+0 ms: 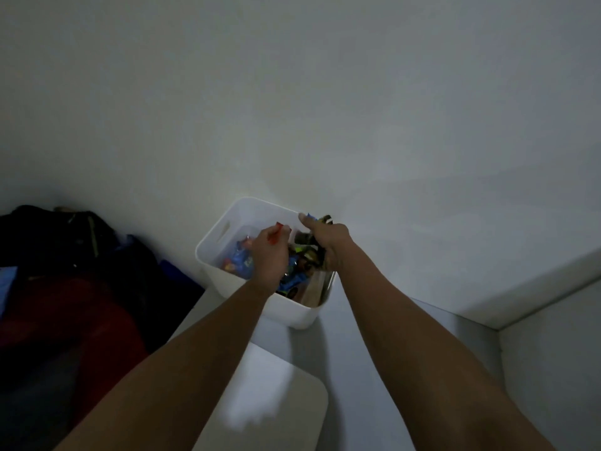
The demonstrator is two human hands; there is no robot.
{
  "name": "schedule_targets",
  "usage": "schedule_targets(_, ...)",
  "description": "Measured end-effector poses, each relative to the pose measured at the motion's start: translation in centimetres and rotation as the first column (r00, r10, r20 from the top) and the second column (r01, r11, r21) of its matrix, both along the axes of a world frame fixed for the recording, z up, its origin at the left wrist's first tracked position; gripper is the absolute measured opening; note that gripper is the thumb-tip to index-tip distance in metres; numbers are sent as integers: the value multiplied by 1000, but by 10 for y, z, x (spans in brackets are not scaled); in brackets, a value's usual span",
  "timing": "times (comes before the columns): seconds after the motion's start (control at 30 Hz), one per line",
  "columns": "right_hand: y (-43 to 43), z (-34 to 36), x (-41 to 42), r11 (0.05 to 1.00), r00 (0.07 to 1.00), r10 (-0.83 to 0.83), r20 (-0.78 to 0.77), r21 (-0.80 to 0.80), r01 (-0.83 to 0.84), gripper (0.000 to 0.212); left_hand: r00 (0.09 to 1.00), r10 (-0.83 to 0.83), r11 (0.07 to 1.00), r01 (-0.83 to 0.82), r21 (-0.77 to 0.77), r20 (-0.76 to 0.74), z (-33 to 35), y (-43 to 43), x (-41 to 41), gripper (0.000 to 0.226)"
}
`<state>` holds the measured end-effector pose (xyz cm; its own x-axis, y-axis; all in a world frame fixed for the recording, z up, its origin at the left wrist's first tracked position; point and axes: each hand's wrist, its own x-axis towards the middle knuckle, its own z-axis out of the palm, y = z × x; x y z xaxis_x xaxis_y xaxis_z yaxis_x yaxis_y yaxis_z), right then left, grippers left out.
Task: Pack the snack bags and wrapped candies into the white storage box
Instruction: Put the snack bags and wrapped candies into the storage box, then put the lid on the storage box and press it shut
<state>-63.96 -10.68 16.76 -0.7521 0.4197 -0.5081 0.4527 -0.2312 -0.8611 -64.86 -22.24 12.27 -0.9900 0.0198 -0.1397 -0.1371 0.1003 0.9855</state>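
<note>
The white storage box [214,242] stands on a pale surface against the wall, with a slot handle in its left wall. Inside lie several snack bags [239,257], mostly blue, and darker packets. My left hand [268,255] hovers over the box's middle and pinches a small red wrapped candy [278,234] between its fingertips. My right hand [327,244] is over the box's right side, gripping a bunch of dark and blue snack bags [317,219] that stick out above the fist. The scene is dim.
A flat white lid or board [276,385] lies on the surface near me, below the box. A heap of dark, red and blue clothing or bags [65,288] fills the left side. A white ledge [487,297] runs along the right.
</note>
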Motion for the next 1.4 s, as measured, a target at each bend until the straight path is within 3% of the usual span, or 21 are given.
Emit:
schedule_targets(0.07, 4, -12, -10, 997, 1000, -14, 13, 74, 13, 113, 994, -70, 995, 64, 73, 80, 0, -3, -4, 36)
schedule_targets(0.1, 3, -11, -11, 994, 999, -14, 31, 105, 11, 114, 990, -78, 993, 67, 94, 116, -1, -5, -5, 43)
schedule_targets(0.2, -8, 10, -1, 994, 999, -43, 12, 106, 42, 76, 981, -103, 985, 77, 156, 162, 0, -8, -10, 42)
schedule_targets(0.33, -5, 15, 2, 983, 986, -162, -27, 82, 163, 49, 976, -119, 986, 95, 137, 182, 10, -13, -10, 43)
schedule_targets(0.4, -5, 18, 7, 979, 982, -179, -55, 86, 183, 42, 979, -104, 993, 94, 64, 174, 18, -16, -8, 40)
schedule_targets(0.5, -5, 20, 22, 967, 983, -162, -87, 184, 176, 34, 988, -140, 972, 150, -179, 65, 26, -21, 0, 37)
schedule_targets(0.6, -5, 14, 43, 938, 972, -196, -128, 264, 224, 30, 984, -171, 951, 153, -268, -42, 26, -33, 11, 34)
schedule_targets(0.77, -2, -32, 102, 850, 945, -315, -89, 417, 323, 31, 944, -165, 890, 17, -456, -285, 13, -82, 33, 27)
schedule_targets(0.87, -14, -77, 146, 853, 951, -309, 19, 447, 268, 33, 926, -118, 807, -122, -577, -360, -16, -120, 58, 22)
schedule_targets(0.97, -38, -129, 189, 878, 946, -282, 162, 441, 186, 35, 961, -110, 749, -88, -656, -255, -60, -159, 84, 27)
schedule_targets(1.07, -65, -162, 225, 917, 933, -208, 294, 392, 81, 39, 979, -200, 621, 160, -768, 42, -108, -192, 99, 50)
schedule_targets(1.17, -85, -177, 251, 936, 928, -164, 333, 349, 40, 49, 922, -239, 499, 386, -776, 305, -141, -214, 109, 75)
schedule_targets(1.27, -94, -195, 264, 949, 907, -130, 402, 316, -4, 53, 872, -263, 484, 490, -725, 413, -160, -227, 114, 94)
schedule_targets(1.4, -102, -212, 270, 964, 880, -144, 454, 264, 21, 63, 832, -272, 531, 549, -645, 484, -169, -229, 118, 96)
